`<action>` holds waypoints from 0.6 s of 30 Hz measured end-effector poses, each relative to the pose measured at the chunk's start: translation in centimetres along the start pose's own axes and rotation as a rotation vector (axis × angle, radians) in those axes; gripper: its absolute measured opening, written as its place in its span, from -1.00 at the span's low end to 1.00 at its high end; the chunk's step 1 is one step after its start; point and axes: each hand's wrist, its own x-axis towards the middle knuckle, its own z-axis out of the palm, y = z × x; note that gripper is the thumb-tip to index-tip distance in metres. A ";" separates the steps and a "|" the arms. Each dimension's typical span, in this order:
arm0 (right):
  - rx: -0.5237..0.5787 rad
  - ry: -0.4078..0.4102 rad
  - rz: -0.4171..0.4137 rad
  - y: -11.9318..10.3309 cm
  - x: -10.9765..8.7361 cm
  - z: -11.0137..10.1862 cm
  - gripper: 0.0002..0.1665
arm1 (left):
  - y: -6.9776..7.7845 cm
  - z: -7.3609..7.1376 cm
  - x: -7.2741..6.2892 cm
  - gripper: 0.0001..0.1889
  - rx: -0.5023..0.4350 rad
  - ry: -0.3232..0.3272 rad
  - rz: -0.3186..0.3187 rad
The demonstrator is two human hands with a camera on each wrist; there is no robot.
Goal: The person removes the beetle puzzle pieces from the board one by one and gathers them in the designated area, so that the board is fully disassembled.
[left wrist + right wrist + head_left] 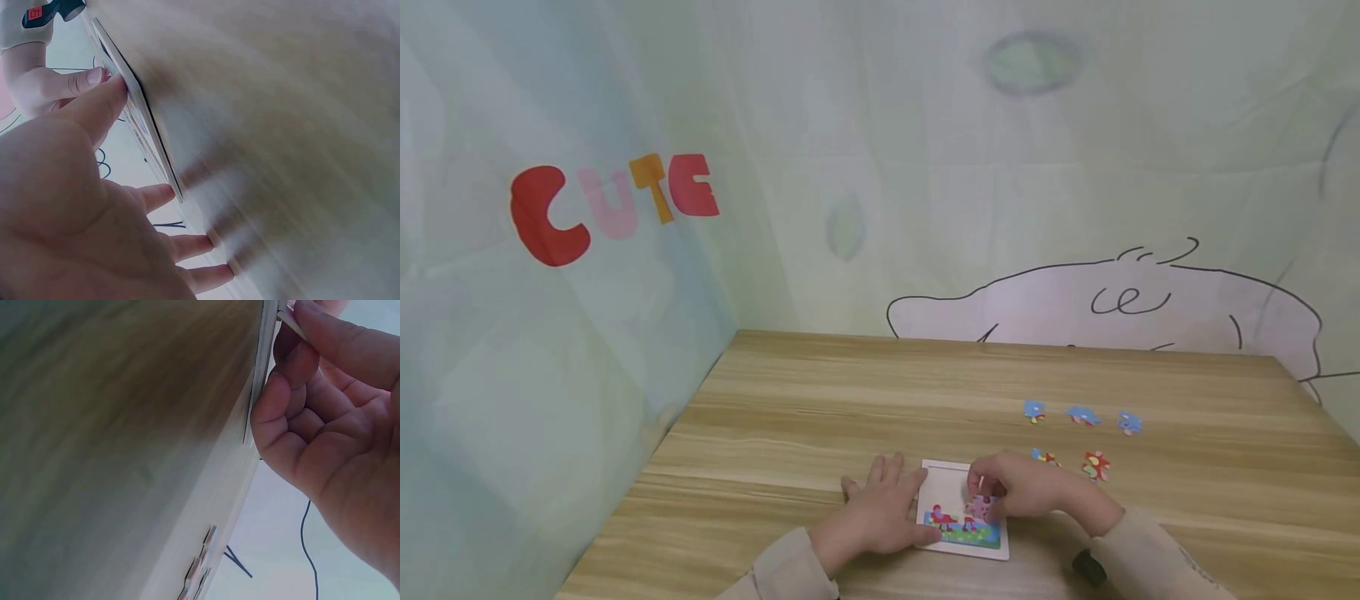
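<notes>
A puzzle board (pixel 946 483) with a pale frame lies flat near the table's front edge, its near rows filled with green, blue and red pieces (pixel 958 532). My left hand (pixel 883 512) is spread beside it, thumb and index finger touching the board's left edge, the other fingertips on the table. Over the board, my right hand (pixel 1026 487) pinches a pink puzzle piece (pixel 979 507) between thumb and fingers. In the right wrist view this piece (pixel 292 324) appears tilted, edge-on, just above the board. Whether it touches neighbouring pieces cannot be told.
Loose puzzle pieces lie right of and beyond the board: a blue one (pixel 1034 409), another blue one (pixel 1083 415), a third (pixel 1129 423), a red one (pixel 1096 466) and one partly hidden (pixel 1047 457) by the right hand. A printed cloth (pixel 820 167) hangs behind the wooden table (pixel 775 417).
</notes>
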 end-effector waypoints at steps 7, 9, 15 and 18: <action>-0.016 -0.008 -0.017 -0.4 -0.1 -0.1 -0.72 | 0.0 0.0 0.0 -0.12 -0.007 0.001 0.001; -0.026 -0.008 -0.018 -0.4 0.0 -0.1 -0.72 | 0.0 0.0 0.0 -0.12 -0.007 0.003 0.001; -0.036 -0.005 -0.022 -0.2 0.0 0.0 -0.68 | -0.1 0.1 0.1 -0.11 0.002 0.002 0.003; -0.042 -0.006 -0.022 -0.2 0.1 0.0 -0.69 | -0.2 0.2 0.1 -0.11 0.005 0.002 0.004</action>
